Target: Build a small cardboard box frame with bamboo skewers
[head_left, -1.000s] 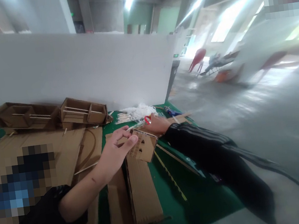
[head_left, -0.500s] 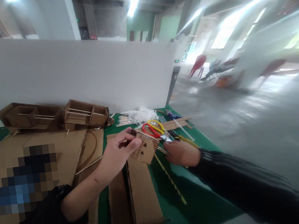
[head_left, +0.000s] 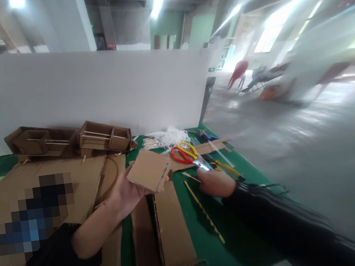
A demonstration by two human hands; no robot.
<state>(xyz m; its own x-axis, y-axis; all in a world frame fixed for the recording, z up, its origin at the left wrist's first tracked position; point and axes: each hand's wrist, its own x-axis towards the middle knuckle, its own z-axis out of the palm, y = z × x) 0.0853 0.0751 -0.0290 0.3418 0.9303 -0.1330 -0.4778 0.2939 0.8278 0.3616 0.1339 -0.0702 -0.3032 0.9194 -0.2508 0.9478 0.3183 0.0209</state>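
Observation:
My left hand (head_left: 121, 199) is closed around a small cardboard piece (head_left: 148, 170), held up with a plain square face toward me; some of its fingers are hidden behind it. To the right, my right hand (head_left: 217, 183) pinches thin wooden sticks (head_left: 190, 176), whose ends poke out leftward, apart from the cardboard piece. Just beyond that hand lie scissors (head_left: 197, 161) with one red and one yellow handle. Yellow-handled pliers (head_left: 230, 169) rest behind it. A yellow twisted rod (head_left: 204, 212) lies on the green tabletop below.
Cardboard strips (head_left: 173, 229) lie in front of me, with larger cardboard sheets (head_left: 81, 172) to the left. Two open cardboard boxes (head_left: 104, 136) with sticks across them stand against the white partition (head_left: 119, 88). White stringy material (head_left: 171, 138) and a blue glue gun (head_left: 207, 135) sit at the back.
My left hand has turned the cardboard piece from its holed, printed face to a plain one. The sticks in my right hand are now farther from it.

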